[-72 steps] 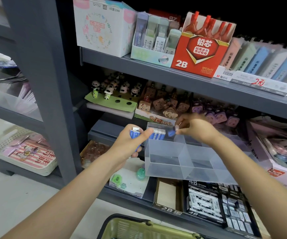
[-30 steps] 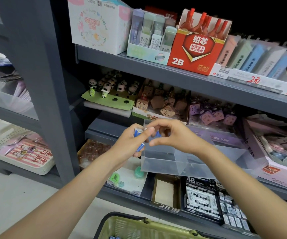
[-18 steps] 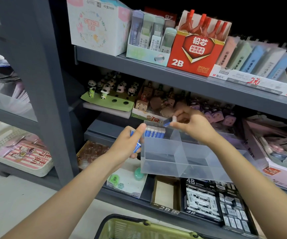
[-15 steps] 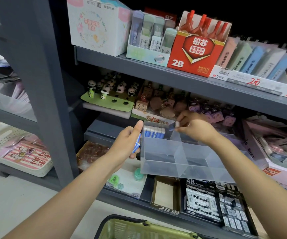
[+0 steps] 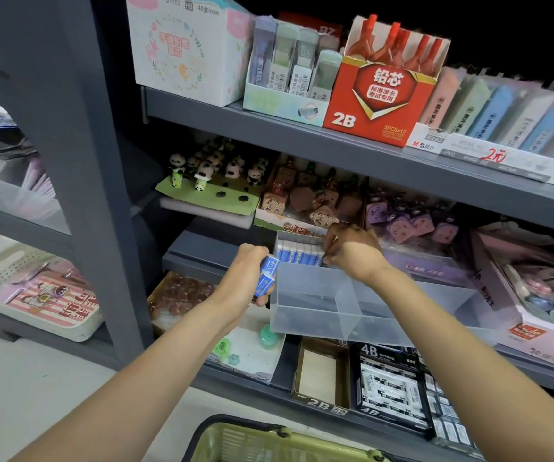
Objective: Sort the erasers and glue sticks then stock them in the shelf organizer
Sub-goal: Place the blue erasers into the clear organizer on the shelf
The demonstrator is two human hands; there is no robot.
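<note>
Erasers (image 5: 299,254): upright row, organizer (image 5: 352,305) 12 o'clock corner; my right hand (image 5: 352,250) pinches newest flush; left hand (image 5: 249,278) clenched on spares (image 5: 266,276) for feeding.

The right hand (image 5: 352,251) covers the right end of the row of erasers (image 5: 299,253), so whether its fingertips pinch one cannot be told. The green basket (image 5: 269,441) is cut off by the near edge, and the pastel packs (image 5: 518,118) at far right are blurred.

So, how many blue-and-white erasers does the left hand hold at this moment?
2 blue-and-white erasers show in the left hand, stacked beside the clear plastic organizer. The palm may hide more.
</note>
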